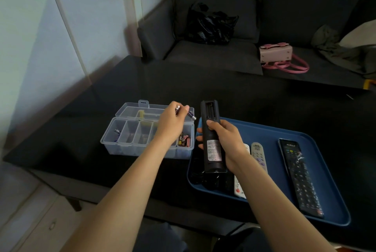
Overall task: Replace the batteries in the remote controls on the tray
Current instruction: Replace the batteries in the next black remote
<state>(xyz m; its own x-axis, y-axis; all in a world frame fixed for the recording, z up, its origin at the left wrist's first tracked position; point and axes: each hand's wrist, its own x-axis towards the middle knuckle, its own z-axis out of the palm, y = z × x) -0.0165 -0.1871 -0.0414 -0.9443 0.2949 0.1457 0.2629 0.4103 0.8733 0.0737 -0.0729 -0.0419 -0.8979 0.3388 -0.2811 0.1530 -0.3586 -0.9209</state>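
Right hand (225, 141) clamps a light, rigid black remote (212, 139) mid-body; left hand (173, 123) pinches small, slippery batteries (184, 111).

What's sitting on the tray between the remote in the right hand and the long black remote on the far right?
In the head view, a grey remote lies between the held black remote and the long black remote, on the blue tray.

Head view, forward-down, close over table (142, 80)
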